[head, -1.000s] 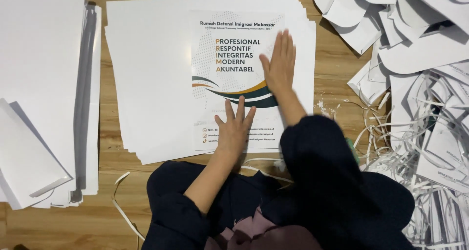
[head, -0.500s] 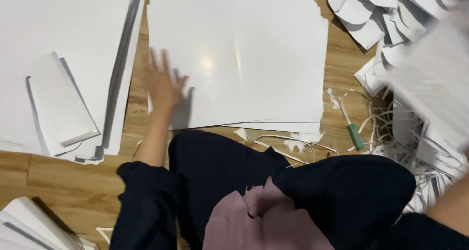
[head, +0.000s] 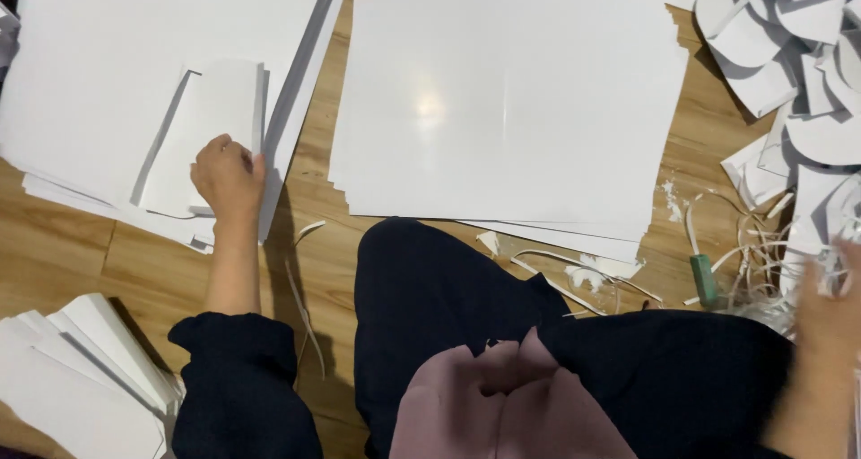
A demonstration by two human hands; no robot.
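Small white sheets (head: pixel 211 127) under curled left hand (head: pixel 226 176); right hand (head: pixel 821 333) blurred, grip unclear.

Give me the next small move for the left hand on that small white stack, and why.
Probably pinch and lift the top sheet. The left hand already rests on the near edge of the small white stack, lying on the larger pile; the right hand is blurred, off by the scraps.

Green cutter (head: pixel 702 279) on wooden floor (head: pixel 72 253) — paper strips (head: pixel 762 253) around.
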